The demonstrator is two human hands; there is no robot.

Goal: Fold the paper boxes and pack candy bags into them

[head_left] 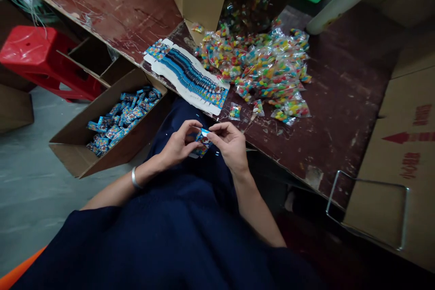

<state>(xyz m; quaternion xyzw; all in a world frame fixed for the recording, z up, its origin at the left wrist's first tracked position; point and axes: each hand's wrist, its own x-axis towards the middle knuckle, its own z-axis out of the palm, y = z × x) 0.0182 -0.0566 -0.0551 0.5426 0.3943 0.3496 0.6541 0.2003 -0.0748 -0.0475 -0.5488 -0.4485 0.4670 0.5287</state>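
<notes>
A worn reddish desk [340, 99] carries a heap of clear candy bags [261, 63] and, beside it, a stack of flat blue printed cards [188, 74]. Two bags lie apart near the desk edge. On the grey floor [27, 181] an open cardboard box [81, 145] holds small blue boxes [122, 115]. A red stool [41, 59] stands beyond it.

The small box [203, 141] between the hands is blue and white with bright print. Flat box blanks [190, 74] are blue with white edges. The far sachets [261, 63] are clear with multicoloured sweets. The surface [340, 99] is scuffed dark red, the stool [37, 52] red.
</notes>
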